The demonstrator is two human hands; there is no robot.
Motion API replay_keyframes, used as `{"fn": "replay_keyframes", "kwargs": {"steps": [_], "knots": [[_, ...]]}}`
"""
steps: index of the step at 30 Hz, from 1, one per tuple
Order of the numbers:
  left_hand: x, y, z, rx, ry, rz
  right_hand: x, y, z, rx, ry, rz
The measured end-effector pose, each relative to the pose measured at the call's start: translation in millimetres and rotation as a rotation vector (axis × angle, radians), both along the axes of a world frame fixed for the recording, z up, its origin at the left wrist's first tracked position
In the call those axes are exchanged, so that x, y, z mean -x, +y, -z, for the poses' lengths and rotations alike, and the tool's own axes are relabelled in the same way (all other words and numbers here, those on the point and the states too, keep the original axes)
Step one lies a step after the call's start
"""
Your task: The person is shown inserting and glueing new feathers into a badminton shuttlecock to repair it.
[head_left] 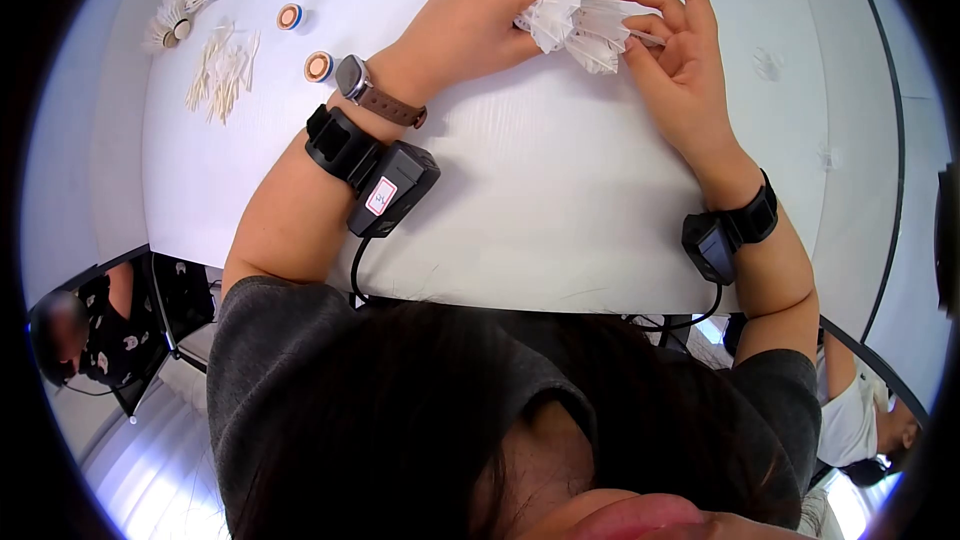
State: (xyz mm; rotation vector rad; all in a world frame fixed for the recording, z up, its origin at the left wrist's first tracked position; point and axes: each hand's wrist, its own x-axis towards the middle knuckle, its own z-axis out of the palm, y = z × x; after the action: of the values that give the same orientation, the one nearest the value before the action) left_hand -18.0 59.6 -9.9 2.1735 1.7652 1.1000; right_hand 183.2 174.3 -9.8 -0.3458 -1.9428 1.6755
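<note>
A white feather shuttlecock [590, 28] is held over the upper middle of the white table [560, 200]. My left hand [495, 25] wraps round its base end, so the cork is hidden, and the feather skirt faces right. My right hand [680, 50] is beside the skirt, its thumb and a finger pinched on a thin pale stick [646, 37] at the feathers' edge. Its other fingers are raised and spread.
Several shuttlecocks [174, 20] lie at the upper left, near a pile of pale sticks [222, 70]. Two small round containers [289, 17] stand left of my left wrist. Loose feather bits [768, 64] lie at right. Other people [850, 410] sit beyond both side panels.
</note>
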Motion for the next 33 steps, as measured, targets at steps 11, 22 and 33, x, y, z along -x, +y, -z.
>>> {"fn": "replay_keyframes", "kwargs": {"steps": [11,22,33], "knots": [[2.6,1.1,3.5,-0.028,0.051,0.017,-2.0,2.7,0.8,0.027,0.043,0.025],[1.0,0.3,0.0,-0.136,-0.006,0.001,-4.9,6.2,-1.5,0.008,-0.047,0.060],[7.7,-0.1,-6.6,-0.153,0.009,0.133,-4.9,14.3,4.0,0.230,0.058,0.166]]}}
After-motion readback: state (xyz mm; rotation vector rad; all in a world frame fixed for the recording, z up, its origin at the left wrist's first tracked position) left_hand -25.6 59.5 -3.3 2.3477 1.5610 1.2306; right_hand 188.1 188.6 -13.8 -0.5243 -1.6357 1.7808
